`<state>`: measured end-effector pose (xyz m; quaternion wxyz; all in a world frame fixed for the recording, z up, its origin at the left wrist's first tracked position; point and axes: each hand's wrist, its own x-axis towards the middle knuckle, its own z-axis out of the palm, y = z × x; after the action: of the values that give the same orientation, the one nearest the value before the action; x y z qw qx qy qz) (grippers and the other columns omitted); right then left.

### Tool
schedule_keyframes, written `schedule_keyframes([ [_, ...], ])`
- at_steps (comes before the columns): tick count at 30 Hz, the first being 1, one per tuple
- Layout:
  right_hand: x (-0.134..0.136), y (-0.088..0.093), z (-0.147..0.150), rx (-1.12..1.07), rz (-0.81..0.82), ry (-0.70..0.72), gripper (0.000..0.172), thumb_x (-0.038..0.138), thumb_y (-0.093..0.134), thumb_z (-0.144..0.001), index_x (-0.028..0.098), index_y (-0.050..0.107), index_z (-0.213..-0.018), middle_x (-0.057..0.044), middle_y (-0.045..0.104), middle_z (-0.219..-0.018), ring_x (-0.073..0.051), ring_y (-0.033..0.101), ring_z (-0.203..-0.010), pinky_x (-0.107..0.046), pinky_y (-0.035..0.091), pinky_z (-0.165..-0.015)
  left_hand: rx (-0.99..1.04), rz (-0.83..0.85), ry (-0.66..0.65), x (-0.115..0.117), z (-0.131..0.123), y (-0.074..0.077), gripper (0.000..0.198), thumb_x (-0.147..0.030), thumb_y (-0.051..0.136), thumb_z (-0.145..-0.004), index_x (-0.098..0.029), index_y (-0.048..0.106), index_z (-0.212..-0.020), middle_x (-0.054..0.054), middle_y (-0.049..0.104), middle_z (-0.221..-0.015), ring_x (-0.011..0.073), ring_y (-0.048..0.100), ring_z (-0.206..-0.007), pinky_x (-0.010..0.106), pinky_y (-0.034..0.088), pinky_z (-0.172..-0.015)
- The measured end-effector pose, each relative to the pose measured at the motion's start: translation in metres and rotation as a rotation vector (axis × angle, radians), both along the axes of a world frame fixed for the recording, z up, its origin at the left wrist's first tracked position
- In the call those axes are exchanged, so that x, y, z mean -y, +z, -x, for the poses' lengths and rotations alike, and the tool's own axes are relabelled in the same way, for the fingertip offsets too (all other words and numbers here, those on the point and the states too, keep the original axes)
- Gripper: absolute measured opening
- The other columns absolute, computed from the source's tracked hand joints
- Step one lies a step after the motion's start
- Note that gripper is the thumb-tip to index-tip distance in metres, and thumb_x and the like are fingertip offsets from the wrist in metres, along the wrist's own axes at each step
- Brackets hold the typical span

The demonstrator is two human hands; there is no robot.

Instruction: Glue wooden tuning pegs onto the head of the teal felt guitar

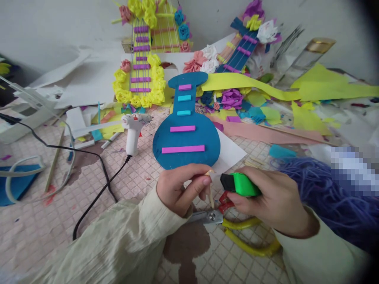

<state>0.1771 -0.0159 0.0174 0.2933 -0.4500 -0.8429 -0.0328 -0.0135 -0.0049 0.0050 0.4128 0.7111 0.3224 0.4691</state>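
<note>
My left hand (185, 187) pinches a thin wooden stick (211, 198) whose pale tip sticks out above my thumb. Wrapped in my right hand (278, 199) is a green utility knife (245, 184), its black nose turned toward the stick; its blade is hard to make out. Below both hands lie scissors (251, 227) with yellow-wrapped handles, and a red-handled tool (226, 203) partly hidden by my right hand. Just beyond my hands rests a blue guitar-shaped cutout (195, 140) with purple and light-blue strips across it.
A white glue gun (133, 136) stands left of the cutout, its black cord running toward me. Purple yarn (319, 201) is heaped at right. Behind are two flower-trimmed paper instruments, yellow (137, 73) and blue (245, 49), a gold-capped bottle (314, 55) and paper scraps.
</note>
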Motion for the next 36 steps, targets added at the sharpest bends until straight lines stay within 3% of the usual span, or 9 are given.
schedule_keyframes([
  [19,0.001,-0.001,0.001,0.029,-0.003,-0.004,0.038,0.052,0.043,-0.081,0.019,0.052,-0.065,0.002,0.053,-0.046,-0.010,0.052,-0.041,-0.022,0.036,-0.041,-0.239,-0.197,0.044,-0.003,0.005,0.009,0.020,-0.017,0.042,-0.086,-0.015,0.062,-0.088,0.001,0.060,-0.061,0.0082,0.053,-0.050,0.018,0.043,-0.050],
  [32,0.007,-0.003,0.004,-0.038,0.077,0.015,0.042,0.057,0.041,-0.080,0.020,0.050,-0.063,0.002,0.047,-0.046,-0.009,0.045,-0.040,-0.023,0.032,-0.041,-0.137,-0.230,-0.010,-0.001,0.006,0.014,0.018,-0.015,0.043,-0.084,-0.016,0.061,-0.084,0.003,0.060,-0.058,0.0121,0.055,-0.054,0.021,0.044,-0.051],
  [34,0.001,-0.006,-0.002,-0.036,0.097,-0.056,0.042,0.055,0.041,-0.081,0.020,0.048,-0.059,0.003,0.043,-0.044,-0.008,0.040,-0.039,-0.023,0.029,-0.040,-0.052,-0.212,-0.078,0.005,0.004,0.017,0.018,-0.015,0.043,-0.085,-0.017,0.061,-0.080,0.003,0.061,-0.059,0.0118,0.056,-0.054,0.021,0.044,-0.052],
  [36,-0.009,-0.007,-0.011,-0.039,0.085,-0.220,0.042,0.053,0.042,-0.081,0.020,0.042,-0.054,0.004,0.036,-0.041,-0.008,0.032,-0.036,-0.024,0.025,-0.039,0.046,-0.192,-0.189,0.012,0.004,0.021,0.021,-0.020,0.043,-0.087,-0.017,0.060,-0.075,0.003,0.063,-0.062,0.0109,0.056,-0.056,0.021,0.046,-0.054],
])
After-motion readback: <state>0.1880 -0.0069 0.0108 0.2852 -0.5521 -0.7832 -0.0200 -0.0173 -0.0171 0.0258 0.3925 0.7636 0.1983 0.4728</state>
